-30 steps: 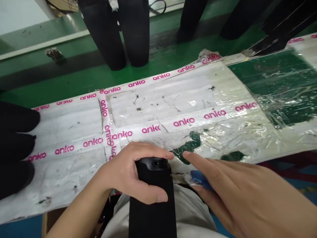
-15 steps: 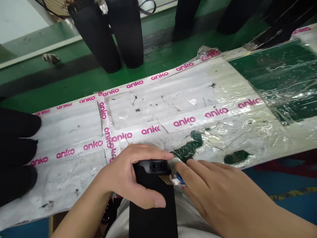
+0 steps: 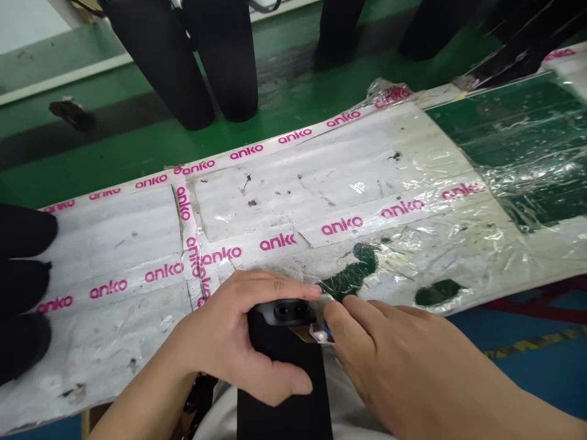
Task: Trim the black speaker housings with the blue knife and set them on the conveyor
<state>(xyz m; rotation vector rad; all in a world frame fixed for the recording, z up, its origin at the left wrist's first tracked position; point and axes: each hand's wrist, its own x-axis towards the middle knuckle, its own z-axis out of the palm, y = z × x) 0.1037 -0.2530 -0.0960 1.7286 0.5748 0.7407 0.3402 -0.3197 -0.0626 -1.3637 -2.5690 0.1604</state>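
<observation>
A long black object (image 3: 284,391) points up from the bottom edge, with a smooth dark end piece (image 3: 288,310) that has two round recesses. My left hand (image 3: 247,336) is wrapped round its upper end, fingers over the far side and thumb across the front. My right hand (image 3: 394,360) is closed on a small tool (image 3: 322,333) with a blue part and a clear or metallic tip. A thin flat blade-like piece (image 3: 302,333) reaches from that tool to just below the end piece. Most of the tool is hidden by my fingers.
The worktop (image 3: 293,201) is covered in white sheet and tape printed "anko", torn to green in places. Three black rounded pieces (image 3: 22,284) lie at its left. Beyond, on a green surface (image 3: 114,146), are long black pieces (image 3: 224,61) and a dark scrap (image 3: 71,113).
The view has shifted slightly, so the far black pieces and the scrap appear further left. My left thumb sits a little lower and further right. Both hands keep their holds.
</observation>
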